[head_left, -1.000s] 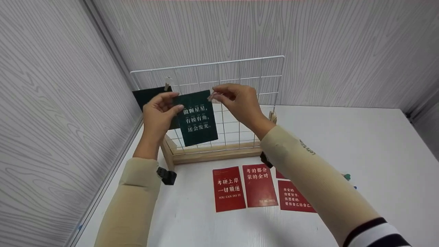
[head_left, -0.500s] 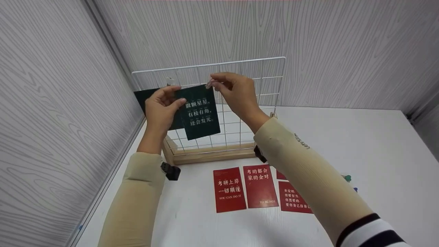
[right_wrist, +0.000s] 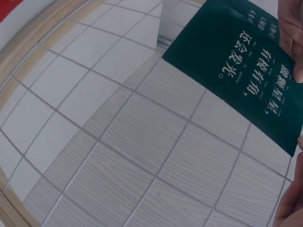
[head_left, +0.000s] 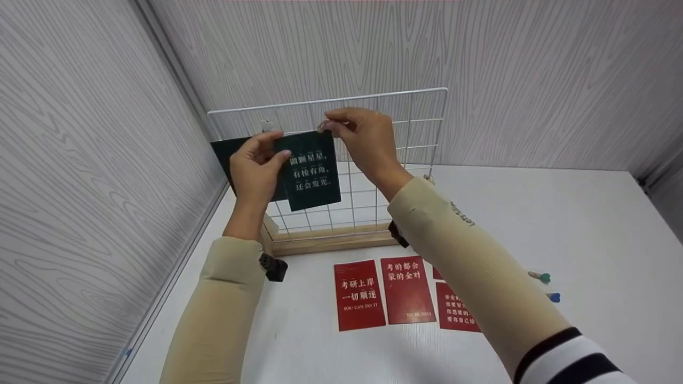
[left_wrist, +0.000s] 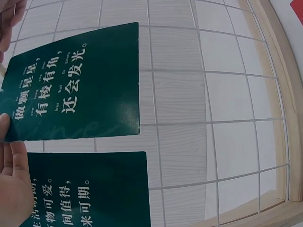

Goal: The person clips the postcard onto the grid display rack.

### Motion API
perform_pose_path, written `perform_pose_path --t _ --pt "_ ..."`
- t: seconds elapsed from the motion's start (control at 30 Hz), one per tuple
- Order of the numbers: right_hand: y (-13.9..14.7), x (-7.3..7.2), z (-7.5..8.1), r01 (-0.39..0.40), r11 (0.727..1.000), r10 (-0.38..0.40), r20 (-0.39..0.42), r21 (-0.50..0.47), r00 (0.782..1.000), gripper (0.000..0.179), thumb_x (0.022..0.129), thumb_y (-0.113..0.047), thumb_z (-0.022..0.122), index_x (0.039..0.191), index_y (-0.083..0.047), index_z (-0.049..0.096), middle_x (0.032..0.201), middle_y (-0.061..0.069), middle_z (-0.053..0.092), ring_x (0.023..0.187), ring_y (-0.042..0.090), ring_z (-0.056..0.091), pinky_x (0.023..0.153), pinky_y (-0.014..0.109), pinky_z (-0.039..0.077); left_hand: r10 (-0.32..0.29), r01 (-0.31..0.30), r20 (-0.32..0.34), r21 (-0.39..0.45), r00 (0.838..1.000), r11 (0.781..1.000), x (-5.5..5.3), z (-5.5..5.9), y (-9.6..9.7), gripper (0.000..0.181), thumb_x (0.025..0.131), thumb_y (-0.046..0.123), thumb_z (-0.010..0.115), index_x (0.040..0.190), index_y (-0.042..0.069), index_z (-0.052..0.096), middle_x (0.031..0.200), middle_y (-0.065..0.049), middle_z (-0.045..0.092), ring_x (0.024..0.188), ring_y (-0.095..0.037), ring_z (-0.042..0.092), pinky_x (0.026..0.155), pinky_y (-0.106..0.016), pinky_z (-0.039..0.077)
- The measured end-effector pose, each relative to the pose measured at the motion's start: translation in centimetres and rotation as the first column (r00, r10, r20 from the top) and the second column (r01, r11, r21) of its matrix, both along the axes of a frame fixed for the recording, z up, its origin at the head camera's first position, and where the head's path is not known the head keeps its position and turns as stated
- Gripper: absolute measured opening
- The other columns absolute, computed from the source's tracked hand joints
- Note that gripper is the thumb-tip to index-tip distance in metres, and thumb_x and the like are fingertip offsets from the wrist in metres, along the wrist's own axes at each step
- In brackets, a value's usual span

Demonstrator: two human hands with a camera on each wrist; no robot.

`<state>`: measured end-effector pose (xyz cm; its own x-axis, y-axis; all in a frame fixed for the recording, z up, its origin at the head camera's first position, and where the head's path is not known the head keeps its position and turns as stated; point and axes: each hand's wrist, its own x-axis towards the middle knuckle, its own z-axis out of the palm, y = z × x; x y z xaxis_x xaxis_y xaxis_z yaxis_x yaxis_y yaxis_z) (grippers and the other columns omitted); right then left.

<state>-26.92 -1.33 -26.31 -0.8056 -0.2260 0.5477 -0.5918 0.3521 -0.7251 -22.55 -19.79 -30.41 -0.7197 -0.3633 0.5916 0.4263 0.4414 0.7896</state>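
Note:
My left hand (head_left: pixel 256 168) pinches the upper left edge of a dark green card (head_left: pixel 314 197) with white lettering, thumb in front. At the card's top right corner, my right hand (head_left: pixel 368 140) pinches a small pale clothespin (head_left: pixel 322 126) between thumb and fingertips. The card is held upright, slightly tilted, in front of a white wire grid (head_left: pixel 368 218). Behind my left hand, a second green card (head_left: pixel 227 152) hangs on the grid, under a white-topped clothespin (head_left: pixel 267 126). In the left wrist view the held card (left_wrist: pixel 104 90) overlaps the grid wires, beside the second card (left_wrist: pixel 113 189).
The grid stands in a wooden base (head_left: pixel 331 244) on a white table (head_left: pixel 299 320). Red cards (head_left: pixel 360 314) lie in front of it, some partly hidden by my right sleeve. Clothespins with green (head_left: pixel 543 277) and blue (head_left: pixel 554 297) hearts lie to the right. Walls rise behind and left.
Both hands have lifted the green card higher against the grid. The right hand's clothespin has moved up with the card's corner, toward the grid's upper wires. The red cards stay put.

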Motion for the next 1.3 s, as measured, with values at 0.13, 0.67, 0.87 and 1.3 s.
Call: perform_pose_path --t 0.13,0.67,0.87,1.3 --pt "-0.2 -0.1 0.1 0.001 1.0 -0.001 0.006 0.016 1.0 0.021 0.088 -0.015 0.066 0.108 -0.012 0.073 0.098 -0.003 0.071 0.084 -0.002 0.063 0.076 0.011 0.048 0.021 -0.021 -0.027 0.007 0.999 1.0 0.3 0.1 0.6 0.024 0.08 -0.005 0.073 0.103 0.001 0.071 0.094 -0.009 0.067 0.077 -0.011 0.059 0.071 -0.02 0.048" --pt "-0.4 -0.1 0.5 0.013 0.996 -0.013 -0.003 0.09 1.0 0.02 0.091 -0.014 0.063 0.108 -0.012 0.073 0.097 -0.001 0.072 0.071 0.001 0.063 0.067 0.012 0.049 0.083 -0.079 -0.076 0.054 0.994 0.995 -0.3 -0.2 1.7 0.025 0.08 -0.006 0.072 0.105 0.0 0.07 0.098 -0.009 0.067 0.083 -0.012 0.06 0.074 -0.023 0.05" --pt "-0.5 0.0 0.4 0.033 0.991 -0.034 0.011 0.128 0.999 0.02 0.092 -0.018 0.062 0.109 -0.014 0.073 0.098 -0.002 0.071 0.071 0.0 0.063 0.067 0.012 0.049 0.101 -0.098 -0.079 0.049 0.992 0.994 -0.3 -0.2 1.7 0.024 0.081 -0.006 0.071 0.104 0.0 0.07 0.099 -0.01 0.067 0.084 -0.013 0.06 0.076 -0.023 0.049" --pt "-0.9 0.1 -0.8 0.043 0.992 -0.037 -0.054 0.114 0.998 0.025 0.093 -0.018 0.062 0.115 -0.008 0.069 0.104 0.001 0.07 0.076 0.006 0.066 0.07 0.017 0.052 0.189 -0.193 -0.151 -0.011 0.97 0.981 -0.4 -1.2 2.3 0.028 0.082 -0.001 0.072 0.11 0.001 0.068 0.103 -0.011 0.065 0.093 -0.016 0.061 0.082 -0.024 0.052"
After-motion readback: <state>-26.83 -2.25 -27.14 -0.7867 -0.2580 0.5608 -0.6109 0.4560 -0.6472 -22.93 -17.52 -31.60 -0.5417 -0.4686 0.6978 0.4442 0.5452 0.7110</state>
